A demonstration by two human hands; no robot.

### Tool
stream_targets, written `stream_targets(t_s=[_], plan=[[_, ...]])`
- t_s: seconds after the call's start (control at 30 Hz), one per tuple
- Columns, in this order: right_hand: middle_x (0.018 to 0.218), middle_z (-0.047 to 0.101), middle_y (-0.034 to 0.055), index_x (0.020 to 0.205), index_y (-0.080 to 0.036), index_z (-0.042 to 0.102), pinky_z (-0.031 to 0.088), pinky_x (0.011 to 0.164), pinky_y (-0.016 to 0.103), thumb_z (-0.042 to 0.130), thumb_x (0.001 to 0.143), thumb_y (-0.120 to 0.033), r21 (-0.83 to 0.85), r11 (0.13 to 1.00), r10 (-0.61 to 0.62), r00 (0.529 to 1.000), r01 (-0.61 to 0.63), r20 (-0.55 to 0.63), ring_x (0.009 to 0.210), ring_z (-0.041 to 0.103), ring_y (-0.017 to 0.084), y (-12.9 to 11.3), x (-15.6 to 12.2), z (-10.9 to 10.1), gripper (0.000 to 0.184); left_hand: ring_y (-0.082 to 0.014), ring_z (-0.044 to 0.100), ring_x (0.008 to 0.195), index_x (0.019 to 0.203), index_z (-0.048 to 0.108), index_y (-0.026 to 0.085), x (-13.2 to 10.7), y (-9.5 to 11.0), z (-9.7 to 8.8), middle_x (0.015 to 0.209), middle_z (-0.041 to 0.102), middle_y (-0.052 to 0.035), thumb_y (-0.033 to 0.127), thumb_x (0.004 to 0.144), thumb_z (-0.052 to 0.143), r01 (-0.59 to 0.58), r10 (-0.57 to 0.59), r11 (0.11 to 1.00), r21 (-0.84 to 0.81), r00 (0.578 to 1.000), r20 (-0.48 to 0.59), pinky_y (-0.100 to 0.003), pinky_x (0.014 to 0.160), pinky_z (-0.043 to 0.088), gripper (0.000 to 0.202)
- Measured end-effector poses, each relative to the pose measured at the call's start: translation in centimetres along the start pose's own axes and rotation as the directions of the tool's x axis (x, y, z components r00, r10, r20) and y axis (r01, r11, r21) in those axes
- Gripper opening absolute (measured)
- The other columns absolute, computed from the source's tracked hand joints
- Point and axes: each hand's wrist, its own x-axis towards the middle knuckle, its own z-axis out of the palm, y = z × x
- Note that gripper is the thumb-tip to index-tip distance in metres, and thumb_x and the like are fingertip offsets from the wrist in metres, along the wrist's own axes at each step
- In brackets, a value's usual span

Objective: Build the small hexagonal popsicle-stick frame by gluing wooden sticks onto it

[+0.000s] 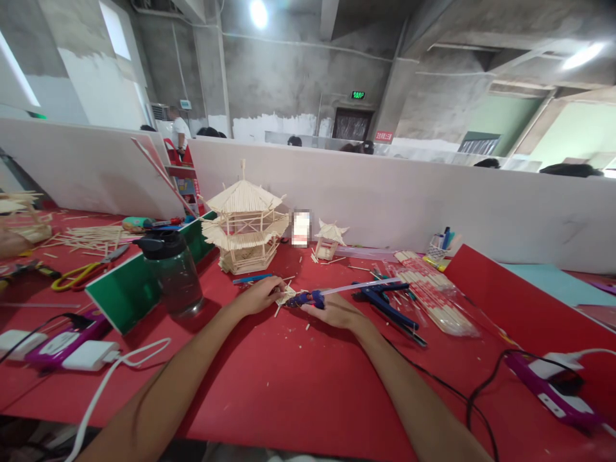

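My right hand [337, 312] is wrapped round a blue glue gun [306, 299], and a long clear glue stick [360, 285] juts from its back end. The gun's front end points left at a small piece built of pale wooden sticks [285, 295]. My left hand [262, 295] is closed on that piece, its fingertips partly hidden. Just behind my left hand lies a blue tool or pen [253, 279]. Beyond the hands stand a large two-tiered stick pavilion [244, 221] and a smaller stick pavilion [329, 240].
A water bottle [173, 276] stands left beside a green board [125, 292]. Right of my hands lie a dark blue cutter-like tool [389, 305] and bagged sticks [440, 295]. Power strips [553, 391] with cables sit at both sides. Another person's hand [12, 244] shows at far left.
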Motion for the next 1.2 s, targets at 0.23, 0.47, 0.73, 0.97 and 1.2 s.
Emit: stream_targets(t_s=[0.23, 0.47, 0.73, 0.97, 1.2], plan=[[0.09, 0.071, 0.0025, 0.103, -0.02, 0.071, 0.044, 0.068, 0.028, 0.053, 0.091, -0.046, 0.023, 0.997, 0.069, 0.997, -0.069, 0.032, 0.077, 0.061, 0.019, 1.1, -0.7, -1.5, 0.033, -0.0189, 0.057, 0.083, 0.092, 0.057, 0.019, 0.1, 0.3, -0.1, 0.094, 0.063, -0.0059, 0.03, 0.093, 0.047, 0.013, -0.013, 1.0, -0.022, 1.0, 0.001, -0.03, 0.075, 0.043, 0.015], [0.088, 0.073, 0.0029, 0.111, -0.021, 0.073, 0.046, 0.07, 0.03, 0.053, 0.091, -0.045, 0.035, 0.998, 0.06, 0.998, -0.06, -0.005, 0.076, 0.061, 0.02, 1.2, -0.9, -2.4, 0.037, -0.0189, 0.057, 0.081, 0.091, 0.057, 0.019, 0.1, 0.1, 0.1, 0.091, 0.063, -0.0056, 0.031, 0.093, 0.048, 0.019, -0.019, 0.999, -0.03, 1.0, -0.009, -0.03, 0.073, 0.043, 0.015], [0.088, 0.073, 0.0038, 0.104, -0.02, 0.074, 0.046, 0.07, 0.029, 0.052, 0.091, -0.045, 0.002, 0.998, 0.069, 0.998, -0.069, -0.015, 0.079, 0.063, 0.021, 0.8, -0.9, -2.5, 0.036, -0.0192, 0.057, 0.083, 0.09, 0.057, 0.019, 0.1, 0.1, 0.1, 0.094, 0.063, -0.0058, 0.03, 0.093, 0.048, 0.022, -0.023, 0.999, -0.031, 1.0, -0.012, -0.03, 0.074, 0.043, 0.015], [0.084, 0.072, 0.0027, 0.099, -0.019, 0.074, 0.043, 0.065, 0.027, 0.052, 0.091, -0.044, -0.04, 0.997, 0.065, 0.998, -0.066, -0.012, 0.074, 0.061, 0.019, 0.9, -0.8, -2.4, 0.034, -0.0194, 0.057, 0.083, 0.092, 0.057, 0.019, 0.1, 0.1, 0.1, 0.094, 0.063, -0.0061, 0.031, 0.093, 0.048, 0.019, -0.02, 0.999, -0.029, 1.0, -0.005, -0.03, 0.074, 0.043, 0.016], [0.087, 0.073, 0.0036, 0.101, -0.019, 0.074, 0.043, 0.066, 0.026, 0.05, 0.092, -0.044, -0.055, 0.996, 0.068, 0.998, -0.067, 0.003, 0.077, 0.062, 0.019, 0.8, -0.8, -2.4, 0.036, -0.0183, 0.057, 0.08, 0.093, 0.058, 0.018, 0.1, 0.1, 0.1, 0.092, 0.063, -0.0051, 0.031, 0.093, 0.049, 0.033, -0.034, 0.999, -0.031, 0.999, -0.003, -0.028, 0.072, 0.042, 0.016]])
